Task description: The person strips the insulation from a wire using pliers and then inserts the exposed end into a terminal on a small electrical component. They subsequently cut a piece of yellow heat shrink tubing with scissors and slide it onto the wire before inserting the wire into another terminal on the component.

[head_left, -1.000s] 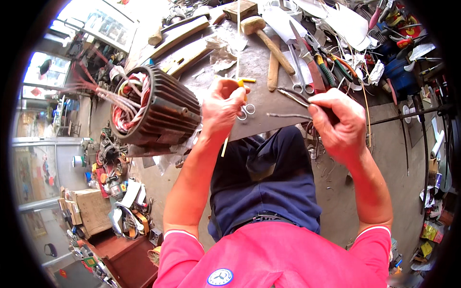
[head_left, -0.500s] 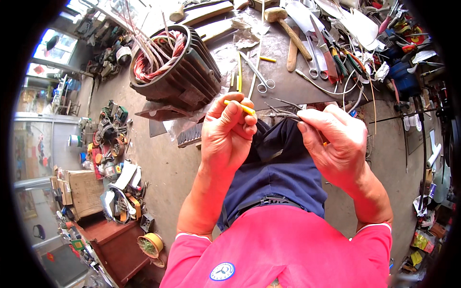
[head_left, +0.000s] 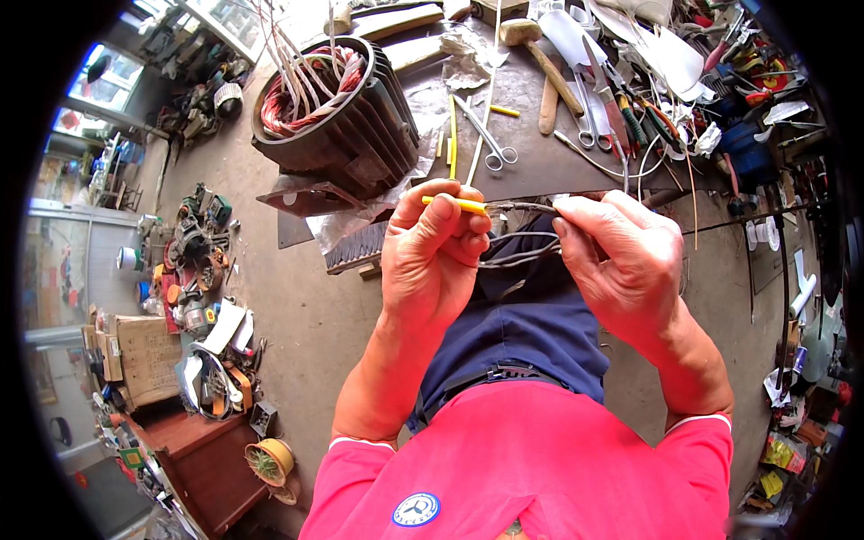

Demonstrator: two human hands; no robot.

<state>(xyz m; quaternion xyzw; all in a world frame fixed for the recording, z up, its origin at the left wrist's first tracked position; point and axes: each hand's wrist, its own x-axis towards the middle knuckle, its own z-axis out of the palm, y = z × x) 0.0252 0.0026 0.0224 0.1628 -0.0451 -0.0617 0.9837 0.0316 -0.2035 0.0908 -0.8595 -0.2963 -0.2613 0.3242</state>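
My left hand (head_left: 432, 256) pinches a short yellow sleeve (head_left: 454, 203) between thumb and curled fingers. My right hand (head_left: 621, 261) is closed on dark insulated wires (head_left: 519, 206), thumb against index finger. One wire's end lies at the right end of the sleeve; whether it is inside is unclear. Other grey wires curve below between my hands. Beyond my left hand stands a finned motor housing (head_left: 364, 135) with red-and-white windings (head_left: 292, 117) and pale leads rising from it. Scissors (head_left: 498, 157) and thin yellow tubing (head_left: 453, 135) lie on the worktable behind my hands.
The dark worktable (head_left: 531, 171) holds a mallet (head_left: 553, 72), pliers and loose papers. Machine parts (head_left: 193, 234), cardboard boxes (head_left: 148, 360) and a potted plant (head_left: 268, 460) stand on the left floor (head_left: 297, 351). Cluttered tools line the right side.
My left hand has moved down from the tabletop to chest height, holding the yellow sleeve. Both hands are closer, with a wire end now at the sleeve. The view has shifted around the motor.
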